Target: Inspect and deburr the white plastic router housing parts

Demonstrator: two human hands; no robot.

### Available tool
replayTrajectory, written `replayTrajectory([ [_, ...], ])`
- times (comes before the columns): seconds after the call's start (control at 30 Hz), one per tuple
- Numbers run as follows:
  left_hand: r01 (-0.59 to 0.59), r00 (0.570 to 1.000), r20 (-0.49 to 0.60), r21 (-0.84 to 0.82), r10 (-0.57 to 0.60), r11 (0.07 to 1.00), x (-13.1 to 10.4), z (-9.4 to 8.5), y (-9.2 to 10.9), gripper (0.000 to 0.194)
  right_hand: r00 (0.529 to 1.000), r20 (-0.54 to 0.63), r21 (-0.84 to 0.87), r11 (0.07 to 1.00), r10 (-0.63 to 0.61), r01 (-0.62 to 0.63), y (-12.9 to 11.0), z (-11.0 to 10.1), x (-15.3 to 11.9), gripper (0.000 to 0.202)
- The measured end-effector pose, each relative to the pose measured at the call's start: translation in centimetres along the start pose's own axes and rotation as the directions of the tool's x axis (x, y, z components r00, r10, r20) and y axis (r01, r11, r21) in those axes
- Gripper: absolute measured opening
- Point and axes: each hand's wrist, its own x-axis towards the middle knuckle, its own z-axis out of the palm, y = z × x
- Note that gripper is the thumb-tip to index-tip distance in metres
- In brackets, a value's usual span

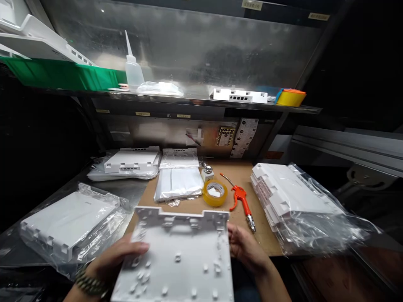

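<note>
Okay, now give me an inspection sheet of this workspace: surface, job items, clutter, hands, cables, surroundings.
Surface: brown board, grey metal to its left.
Job items: white panel, studded side showing.
Clutter: tape roll, orange air gun, bagged white parts at left and right.
Hands: left hand holds the panel's left edge; right hand, its right edge.
Cables: nothing seen.
Surroundings: metal shelf bearing green bin and squeeze bottle.

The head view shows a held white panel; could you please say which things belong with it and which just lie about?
Belong, apparently:
- white panel
- left hand
- right hand
- white stack at right

Just lying about, apparently:
- tape roll
- orange air gun
- squeeze bottle
</note>
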Motion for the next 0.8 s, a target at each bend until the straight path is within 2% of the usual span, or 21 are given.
replayTrajectory([
  [0.03, -0.011, 0.994, 0.107, 0.046, 0.006, 0.999, 1.4, 1.1, 1.2, 0.064, 0.999, 0.002, 0.138, 0.990, 0.034, -0.034, 0.8, 0.3, -0.9, 0.074],
  [0.07, -0.081, 0.978, 0.202, 0.163, 0.047, 0.983, 3.0, 2.2, 2.3, 0.063, 0.996, -0.059, 0.231, 0.972, 0.062, -0.047, 1.5, 0.3, -1.7, 0.070],
  [0.1, -0.212, 0.959, 0.244, 0.296, 0.141, 0.931, 4.6, 3.2, 3.3, 0.065, 0.985, -0.149, 0.299, 0.953, 0.089, -0.041, 2.0, 0.1, -2.2, 0.064],
  [0.17, -0.309, 0.947, 0.207, 0.393, 0.244, 0.866, 8.1, 4.8, 4.8, 0.067, 0.941, -0.311, 0.386, 0.923, 0.135, -0.004, 2.5, -0.8, -2.9, 0.056],
  [0.23, -0.375, 0.920, 0.101, 0.510, 0.379, 0.774, 11.4, 5.4, 5.4, 0.056, 0.892, -0.431, 0.419, 0.905, 0.134, 0.067, 2.5, -2.0, -3.1, 0.054],
  [0.3, -0.410, 0.856, 0.026, 0.642, 0.516, 0.648, 14.3, 5.4, 5.2, 0.039, 0.843, -0.529, 0.418, 0.895, 0.101, 0.155, 2.1, -2.9, -3.2, 0.054],
  [0.37, -0.414, 0.793, 0.018, 0.749, 0.609, 0.517, 16.3, 5.0, 4.7, 0.032, 0.787, -0.614, 0.401, 0.884, 0.064, 0.240, 1.8, -3.6, -3.3, 0.057],
  [0.47, -0.393, 0.746, 0.057, 0.843, 0.664, 0.369, 17.7, 4.4, 4.0, 0.036, 0.731, -0.682, 0.384, 0.865, 0.030, 0.323, 1.5, -4.2, -3.7, 0.062],
  [0.57, -0.368, 0.734, 0.092, 0.886, 0.673, 0.280, 18.0, 3.7, 3.8, 0.033, 0.691, -0.723, 0.360, 0.858, 0.007, 0.367, 1.3, -4.5, -4.3, 0.064],
  [0.7, -0.337, 0.745, 0.091, 0.907, 0.661, 0.254, 17.5, 3.0, 4.6, 0.030, 0.659, -0.752, 0.324, 0.862, -0.014, 0.389, 1.2, -4.6, -4.8, 0.062],
  [0.8, -0.332, 0.749, 0.061, 0.896, 0.659, 0.295, 17.2, 2.8, 5.7, 0.023, 0.653, -0.757, 0.337, 0.853, -0.006, 0.398, 1.1, -4.6, -4.9, 0.062],
])
